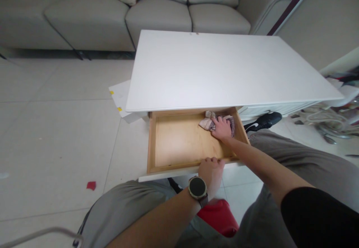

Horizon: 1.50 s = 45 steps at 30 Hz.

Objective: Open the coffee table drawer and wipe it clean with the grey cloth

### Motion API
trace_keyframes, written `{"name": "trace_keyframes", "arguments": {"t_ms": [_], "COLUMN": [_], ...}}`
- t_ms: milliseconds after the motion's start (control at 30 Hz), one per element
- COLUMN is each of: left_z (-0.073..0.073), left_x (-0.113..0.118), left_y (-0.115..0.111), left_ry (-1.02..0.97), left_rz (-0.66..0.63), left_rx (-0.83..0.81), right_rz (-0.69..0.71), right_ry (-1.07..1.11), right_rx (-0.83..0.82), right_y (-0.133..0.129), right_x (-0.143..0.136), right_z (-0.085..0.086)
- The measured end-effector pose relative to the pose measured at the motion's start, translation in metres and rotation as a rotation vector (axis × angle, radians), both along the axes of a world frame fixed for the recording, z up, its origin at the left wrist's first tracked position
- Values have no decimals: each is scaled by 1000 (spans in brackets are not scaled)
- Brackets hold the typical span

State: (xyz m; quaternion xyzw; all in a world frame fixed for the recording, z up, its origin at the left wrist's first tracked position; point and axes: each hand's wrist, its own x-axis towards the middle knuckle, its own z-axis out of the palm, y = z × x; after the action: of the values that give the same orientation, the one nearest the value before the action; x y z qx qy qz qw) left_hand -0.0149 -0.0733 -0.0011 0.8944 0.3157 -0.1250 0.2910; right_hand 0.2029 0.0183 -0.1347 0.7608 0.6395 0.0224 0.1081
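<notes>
A wooden drawer [179,139] stands pulled out from under a white table [224,68]. Inside it, toward the right back corner, my right hand [222,129] presses on a crumpled brown-and-white patterned cloth [207,123], its fingers over the fabric. My left hand [211,169], with a watch [197,187] on the wrist, has its fingers hooked over the drawer's front edge. Part of the cloth is hidden under my right hand.
A beige sofa [159,18] runs along the back. A white box [122,98] with yellow marks sits left of the table. A red scrap [91,185] lies on the tiled floor. Something red [220,218] is between my legs. Coiled cables [322,117] lie at the right.
</notes>
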Motion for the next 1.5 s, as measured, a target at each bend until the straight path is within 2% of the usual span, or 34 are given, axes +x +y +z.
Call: {"name": "trace_keyframes", "arguments": {"t_ms": [333, 767, 933, 1133, 1300, 1500], "left_z": [-4, 1, -1, 0, 3, -2], "left_x": [-4, -3, -4, -5, -6, -9], "left_y": [-3, 0, -1, -1, 1, 0], "left_ry": [-30, -4, -15, -10, -6, -33], "left_rz": [-4, -21, -23, -18, -31, -28], "left_rx": [28, 10, 21, 21, 3, 11], "right_rz": [-24, -39, -45, -46, -77, 51], "right_ry": [1, 16, 22, 36, 48, 69], "right_rx": [25, 1, 3, -49, -91, -38], "right_y": [-4, -3, -2, 10, 22, 25], "right_x": [-6, -6, -7, -5, -18, -38], "right_z": [2, 4, 4, 5, 5, 6]}}
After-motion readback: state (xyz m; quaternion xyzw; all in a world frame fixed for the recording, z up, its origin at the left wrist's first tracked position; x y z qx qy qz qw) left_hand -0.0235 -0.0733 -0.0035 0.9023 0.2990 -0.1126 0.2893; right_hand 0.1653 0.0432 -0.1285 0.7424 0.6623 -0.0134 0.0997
